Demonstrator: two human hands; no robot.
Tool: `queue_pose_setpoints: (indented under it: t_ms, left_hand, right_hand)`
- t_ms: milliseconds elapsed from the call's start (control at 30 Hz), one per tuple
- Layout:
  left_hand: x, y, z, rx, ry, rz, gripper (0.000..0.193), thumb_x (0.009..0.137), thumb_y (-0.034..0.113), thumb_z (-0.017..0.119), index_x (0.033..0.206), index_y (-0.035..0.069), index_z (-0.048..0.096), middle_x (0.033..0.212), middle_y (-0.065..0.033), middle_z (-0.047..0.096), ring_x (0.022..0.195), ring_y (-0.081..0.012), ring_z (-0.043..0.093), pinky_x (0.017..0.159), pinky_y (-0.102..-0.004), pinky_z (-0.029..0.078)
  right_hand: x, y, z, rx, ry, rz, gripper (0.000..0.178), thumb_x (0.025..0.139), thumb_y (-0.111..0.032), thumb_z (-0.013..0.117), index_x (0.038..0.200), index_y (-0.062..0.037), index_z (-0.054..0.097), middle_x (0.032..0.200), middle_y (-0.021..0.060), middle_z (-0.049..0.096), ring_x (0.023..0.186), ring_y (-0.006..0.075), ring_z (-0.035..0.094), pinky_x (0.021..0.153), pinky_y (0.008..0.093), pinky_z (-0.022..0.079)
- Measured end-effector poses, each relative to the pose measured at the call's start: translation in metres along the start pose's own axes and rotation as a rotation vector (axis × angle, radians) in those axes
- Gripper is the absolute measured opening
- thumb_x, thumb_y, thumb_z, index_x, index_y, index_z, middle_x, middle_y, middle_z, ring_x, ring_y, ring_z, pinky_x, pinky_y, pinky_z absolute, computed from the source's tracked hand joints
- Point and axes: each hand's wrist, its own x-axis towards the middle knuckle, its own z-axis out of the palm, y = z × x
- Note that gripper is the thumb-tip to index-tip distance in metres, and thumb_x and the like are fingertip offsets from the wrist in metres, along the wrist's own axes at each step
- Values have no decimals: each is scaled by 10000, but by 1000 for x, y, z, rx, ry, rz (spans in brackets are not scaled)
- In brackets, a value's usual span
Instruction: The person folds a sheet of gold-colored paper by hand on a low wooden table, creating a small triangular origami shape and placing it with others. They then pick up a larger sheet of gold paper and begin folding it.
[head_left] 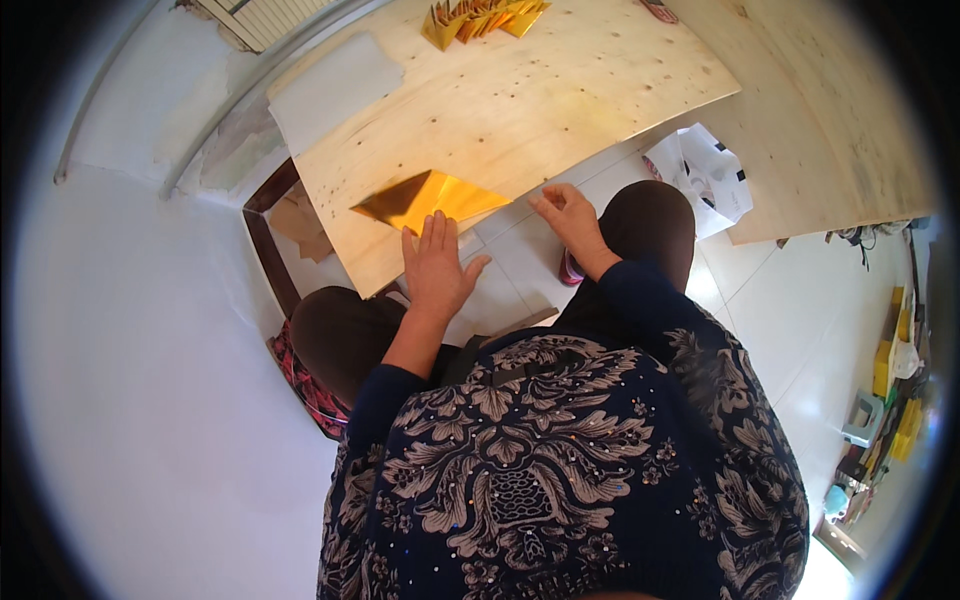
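Note:
A folded sheet of shiny gold foil paper [425, 200] lies near the front edge of the plywood table [480, 120]. It has a long pointed shape, with a raised fold along its far side. My left hand [437, 268] rests its outstretched fingertips on the paper's near edge, thumb spread apart. Just off the paper's right tip is my right hand [572, 222], in the air past the table edge. Its fingers are loosely curled, and I see nothing between them. Several folded gold paper pieces [480, 20] stand in a row at the table's far side.
A white plastic bag [705, 180] stands on the floor to the right of my knee. Another wooden board [830, 120] is at the right. Under the table's left end sits a brown-edged box [275, 225]. Yellow items and a grey stool [863, 418] line the far right.

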Motion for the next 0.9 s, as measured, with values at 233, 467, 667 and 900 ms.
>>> queue_pose_setpoints:
  t_ms: [233,467,667,900]
  left_hand:
    - [-18,13,-16,31,-60,41,783,834,524,642,1363,-26,471,1458,-203,437,1374,-309,384,1161,-514,158]
    - [10,-25,-75,-61,86,112,330,895,293,619,1077,22,666,1121,-154,651,992,-339,608,899,-444,453]
    - [76,-131,-66,-680,-120,-163,277,904,166,601,1124,8,660,1057,-103,692,917,-205,644,842,-324,496]
    - [84,-104,-44,-1056,-489,-181,467,867,228,669,1265,1,578,1126,-58,657,1044,-150,584,960,-267,431]
  right_hand:
    - [-18,-14,40,673,-254,449,497,884,-289,716,1213,19,507,1055,110,589,923,199,616,801,337,543]
    - [-10,-5,50,611,-267,444,365,892,-171,680,1171,0,518,1053,106,591,906,190,631,825,338,566]
    - [-7,-3,53,660,-177,359,316,885,-120,653,1158,-7,541,1066,94,597,877,184,648,808,316,580]
    - [-3,-21,17,722,-261,162,257,867,-115,669,1101,-21,617,996,73,625,834,138,631,748,248,539]
